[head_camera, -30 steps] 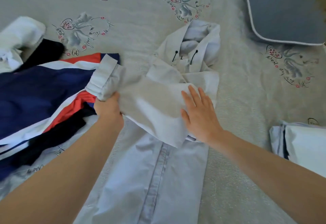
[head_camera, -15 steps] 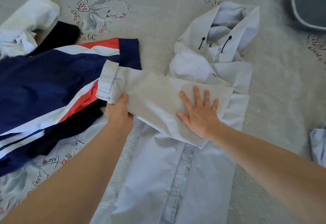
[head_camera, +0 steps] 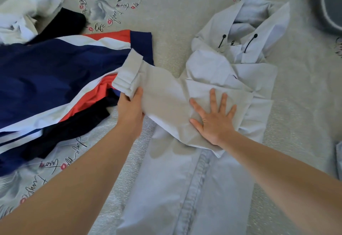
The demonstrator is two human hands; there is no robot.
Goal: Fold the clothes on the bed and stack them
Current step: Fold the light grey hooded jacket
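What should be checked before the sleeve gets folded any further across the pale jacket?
1. Left hand grips the sleeve near its cuff: ok.
2. Right hand lies flat, fingers spread, pressing the sleeve onto the pale jacket: ok.
3. Cuff clear of other clothes: not ok, it overlaps the navy, red and white garment.
4. Jacket front lies flat, placket straight: ok.
5. Hood flattened: not ok, it is bunched, cords showing.
6. Far sleeve already folded in: cannot tell, folds by the right hand hide it.
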